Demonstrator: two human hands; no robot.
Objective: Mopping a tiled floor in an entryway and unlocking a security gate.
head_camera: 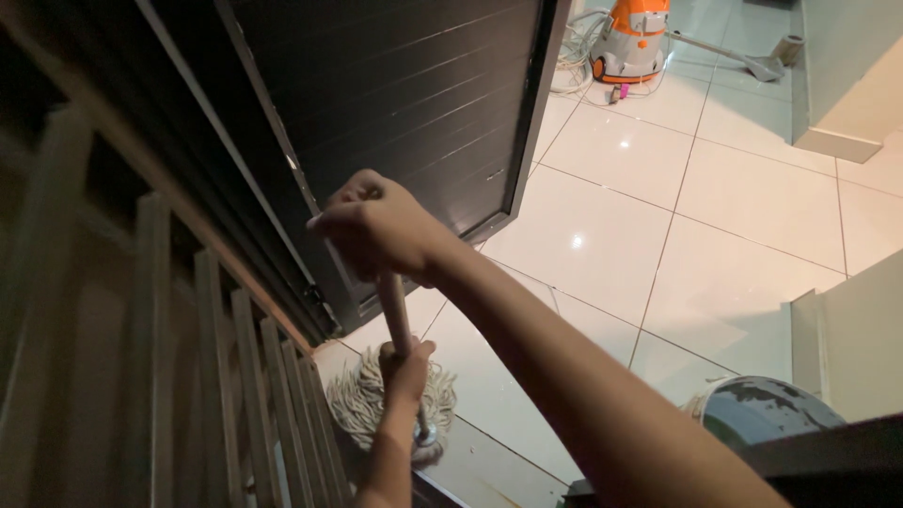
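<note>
I am holding a string mop (404,400) by its wooden handle (396,310), its head resting on the tiled floor (658,226) beside the wooden railing (226,376). My right hand (376,226) is gripping the handle's top; my left hand (406,369) is clasping it lower down. A dark door (404,103) is standing just behind.

The mop (400,400) has a smooth, matt wooden handle (395,310) and a head of rough, stringy cotton cords; the floor (658,216) is glossy pale tile, mirroring the lights; the door (414,103) looks dark, ribbed and faintly sheened; the railing (216,376) is matt wood; the vacuum (632,39) is smooth orange and grey plastic; the bucket (767,414) looks scuffed, dull plastic.
</note>
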